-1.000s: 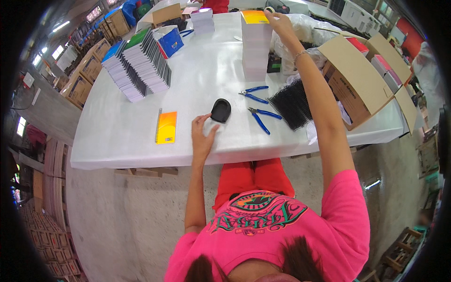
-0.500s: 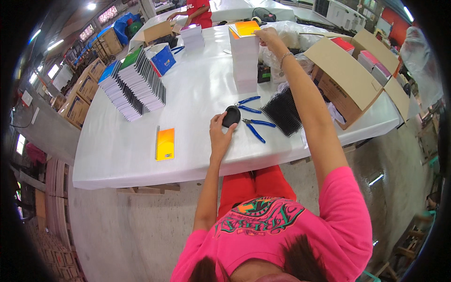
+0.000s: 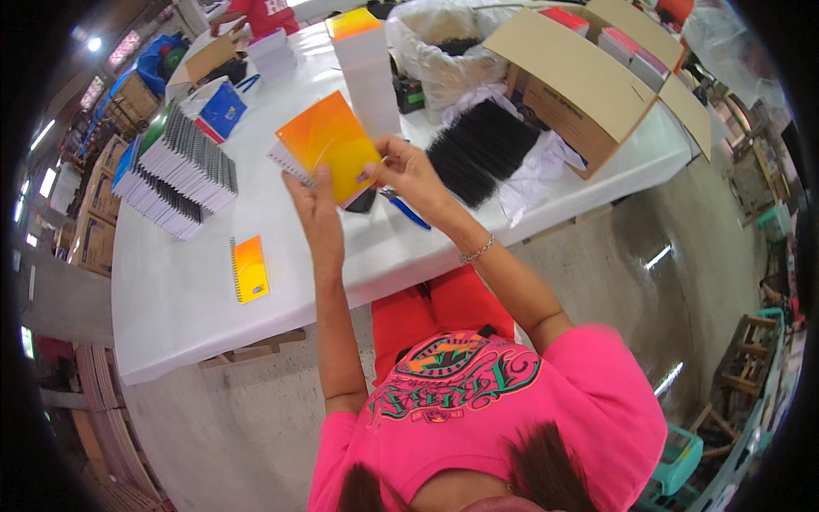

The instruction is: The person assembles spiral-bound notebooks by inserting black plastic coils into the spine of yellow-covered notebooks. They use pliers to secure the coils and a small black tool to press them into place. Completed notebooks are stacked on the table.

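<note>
An unbound notebook with an orange and yellow cover and punched holes along its left edge is held above the table, tilted. My left hand grips its lower left side, thumb on the cover. At its right edge, my right hand is closed on it. Partly hidden beneath lies a round black object, and beside it blue-handled pliers. Behind the held notebook rises a tall stack of loose page blocks with an orange-yellow cover on top. Black wire spirals lie right of my right hand.
One spiral-bound yellow notebook lies at the left front. Stacks of bound notebooks and a blue box stand farther left. An open cardboard box sits at the right, near a plastic bag. A person in red stands across the table.
My right hand has come back from the tall stack with an unbound notebook. My left hand has let go of the round black object and now holds the notebook too. The view has shifted.
</note>
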Demonstrator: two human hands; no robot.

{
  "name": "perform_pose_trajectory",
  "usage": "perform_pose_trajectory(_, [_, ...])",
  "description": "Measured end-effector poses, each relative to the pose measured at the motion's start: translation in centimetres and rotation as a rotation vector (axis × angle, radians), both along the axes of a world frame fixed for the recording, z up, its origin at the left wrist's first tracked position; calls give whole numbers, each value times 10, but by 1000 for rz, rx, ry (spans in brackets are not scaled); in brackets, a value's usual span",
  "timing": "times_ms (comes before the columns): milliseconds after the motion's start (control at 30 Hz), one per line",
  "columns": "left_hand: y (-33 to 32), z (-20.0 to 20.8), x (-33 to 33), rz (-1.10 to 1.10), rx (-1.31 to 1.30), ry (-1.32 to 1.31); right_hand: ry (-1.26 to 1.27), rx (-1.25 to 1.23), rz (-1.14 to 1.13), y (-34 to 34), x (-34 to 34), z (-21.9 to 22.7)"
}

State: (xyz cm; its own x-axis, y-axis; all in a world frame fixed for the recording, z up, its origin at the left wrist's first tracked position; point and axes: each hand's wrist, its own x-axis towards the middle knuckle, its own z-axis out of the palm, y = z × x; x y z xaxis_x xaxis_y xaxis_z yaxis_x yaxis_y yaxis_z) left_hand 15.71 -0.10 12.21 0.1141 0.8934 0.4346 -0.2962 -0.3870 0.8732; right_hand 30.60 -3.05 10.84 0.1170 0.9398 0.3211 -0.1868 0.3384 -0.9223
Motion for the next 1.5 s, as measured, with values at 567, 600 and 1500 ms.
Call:
perform_pose_trajectory(567, [-22, -58, -56, 200, 336, 1393, -1229, -288, -1007, -30, 207, -92])
perform_pose_trajectory(600, [-25, -61, -54, 225, 350, 1395, -1202, -265, -950, -30, 215, -94])
perform_pose_trajectory(1500, [-25, -95, -4, 634, 249, 1155, 33, 44, -565, -40, 153, -34])
